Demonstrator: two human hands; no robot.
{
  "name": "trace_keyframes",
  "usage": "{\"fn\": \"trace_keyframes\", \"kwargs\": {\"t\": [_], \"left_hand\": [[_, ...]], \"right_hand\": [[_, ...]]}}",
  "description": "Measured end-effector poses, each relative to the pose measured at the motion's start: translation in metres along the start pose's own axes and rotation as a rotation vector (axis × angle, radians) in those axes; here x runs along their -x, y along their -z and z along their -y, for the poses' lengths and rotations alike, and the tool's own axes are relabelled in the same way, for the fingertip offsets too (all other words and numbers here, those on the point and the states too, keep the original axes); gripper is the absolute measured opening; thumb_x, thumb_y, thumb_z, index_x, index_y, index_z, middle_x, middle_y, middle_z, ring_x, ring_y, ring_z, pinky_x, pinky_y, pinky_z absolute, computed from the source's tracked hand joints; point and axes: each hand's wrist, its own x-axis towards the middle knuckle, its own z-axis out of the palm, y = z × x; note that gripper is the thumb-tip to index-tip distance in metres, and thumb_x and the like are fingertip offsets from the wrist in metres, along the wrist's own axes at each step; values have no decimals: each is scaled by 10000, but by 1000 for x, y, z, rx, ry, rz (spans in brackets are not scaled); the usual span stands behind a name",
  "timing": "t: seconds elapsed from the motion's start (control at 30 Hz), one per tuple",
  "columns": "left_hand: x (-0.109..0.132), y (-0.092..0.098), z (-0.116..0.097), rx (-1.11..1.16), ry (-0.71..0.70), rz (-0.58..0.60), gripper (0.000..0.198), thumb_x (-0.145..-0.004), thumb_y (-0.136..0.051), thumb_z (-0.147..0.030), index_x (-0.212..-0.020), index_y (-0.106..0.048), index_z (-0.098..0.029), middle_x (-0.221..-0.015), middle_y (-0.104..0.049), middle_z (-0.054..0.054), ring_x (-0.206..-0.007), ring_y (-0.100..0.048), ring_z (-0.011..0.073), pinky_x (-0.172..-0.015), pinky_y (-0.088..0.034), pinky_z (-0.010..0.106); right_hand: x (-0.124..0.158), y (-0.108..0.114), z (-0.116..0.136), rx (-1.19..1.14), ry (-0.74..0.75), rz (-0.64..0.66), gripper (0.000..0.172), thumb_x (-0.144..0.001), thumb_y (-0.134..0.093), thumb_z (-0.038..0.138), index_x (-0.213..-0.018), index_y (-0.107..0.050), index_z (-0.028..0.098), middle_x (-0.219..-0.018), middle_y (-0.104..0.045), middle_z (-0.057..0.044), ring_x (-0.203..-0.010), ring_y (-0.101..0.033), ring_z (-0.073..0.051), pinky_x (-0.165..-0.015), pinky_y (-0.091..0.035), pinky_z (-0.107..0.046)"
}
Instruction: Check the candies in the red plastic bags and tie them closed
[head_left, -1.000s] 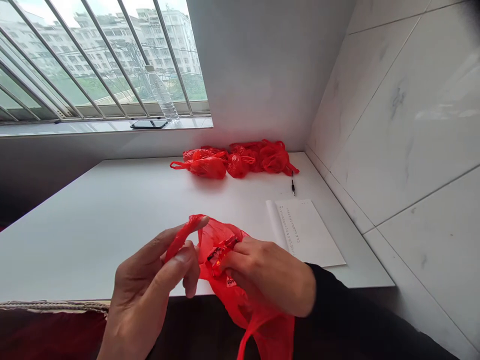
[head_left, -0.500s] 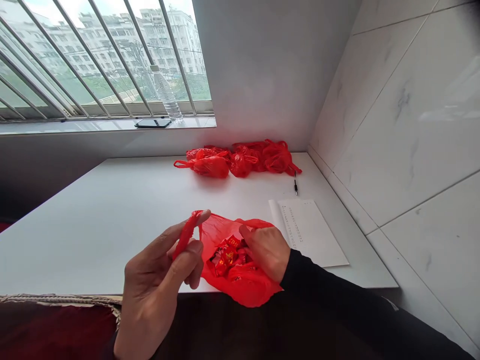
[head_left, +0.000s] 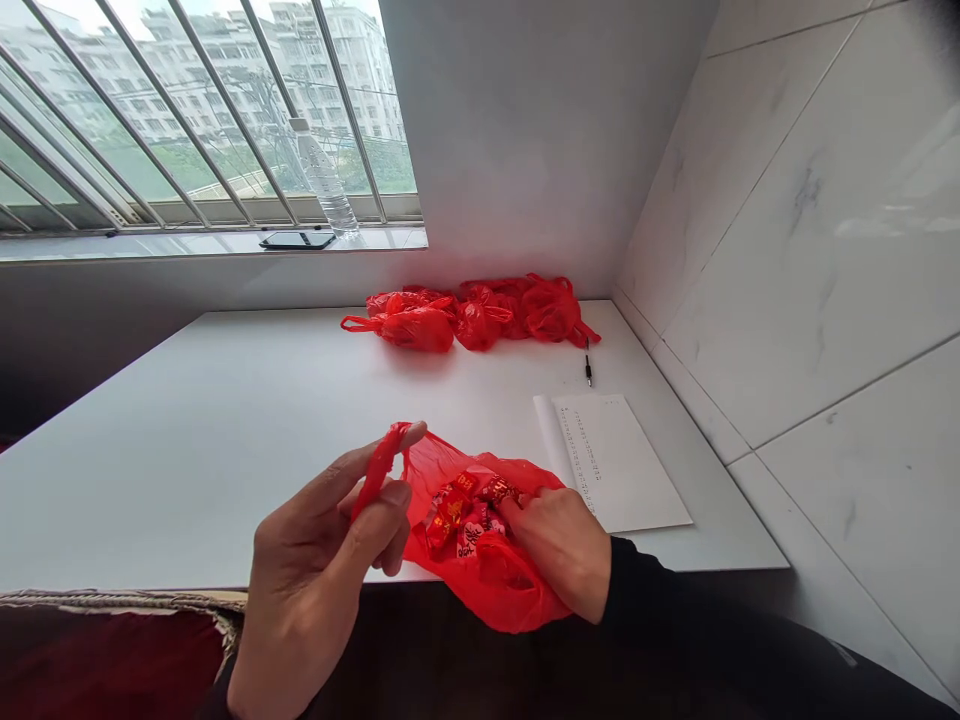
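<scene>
My left hand (head_left: pixel 337 540) is closed on a handle of a thin red plastic bag (head_left: pixel 502 600), the loop pinched between thumb and forefinger. The bag's mouth gapes open at the table's front edge. Inside lie several small wrapped packets (head_left: pixel 452 508), red with yellow print, and some pink ones (head_left: pixel 474 535) with dark lettering. My right hand (head_left: pixel 562 545) reaches into the bag from the right. Its fingers curl down among the packets, and the fingertips are hidden, so what they grip cannot be made out.
Several knotted red plastic bags (head_left: pixel 480 318) lie along the back of the white table (head_left: pixel 247 400). A black pen (head_left: pixel 588 368) and an open notebook (head_left: pixel 637 465) are at the right. A water bottle (head_left: pixel 326 180) and a phone (head_left: pixel 298 240) rest on the windowsill. Torn cardboard (head_left: pixel 150 600) edges the lower left.
My right hand has shifted right and slightly down within the bag. More packets show, including the pink ones. The bag's near side sags lower. My left hand keeps the handle.
</scene>
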Motion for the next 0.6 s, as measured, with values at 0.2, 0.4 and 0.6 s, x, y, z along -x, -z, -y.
{"fn": "trace_keyframes", "kwargs": {"t": [0.2, 0.4, 0.6], "left_hand": [[-1, -5, -4, 7, 24, -32, 304, -916, -661, -297, -1206, -745, -333, -514, -463, -54, -486, -434, 106, -491, -447, 264], [0, -6, -4, 11, 30, -35, 302, -906, -676, -311, -1196, -752, -343, -520, -462, -51, -487, -425, 107, -461, -436, 255], [0, -8, -6, 24, 62, -78, 292, -899, -695, -292, -1172, -758, -375, -516, -494, -62, -488, -442, 101, -545, -429, 286]], "right_hand": [[-2, -7, -1, -3, -6, -8, 271, -935, -533, 164, -1183, -640, 152, -793, -755, -81, -671, -718, -252, -508, -423, -328], [-5, -10, -9, -33, 15, -18, 160, -974, -518, 289, -986, -657, 210, -817, -762, -37, -715, -721, -231, -525, -408, -321], [9, 4, 13, -13, -15, -31, 304, -917, -534, 118, -1198, -622, 193, -934, -761, -88, -721, -722, -256, -503, -390, -328]]}}
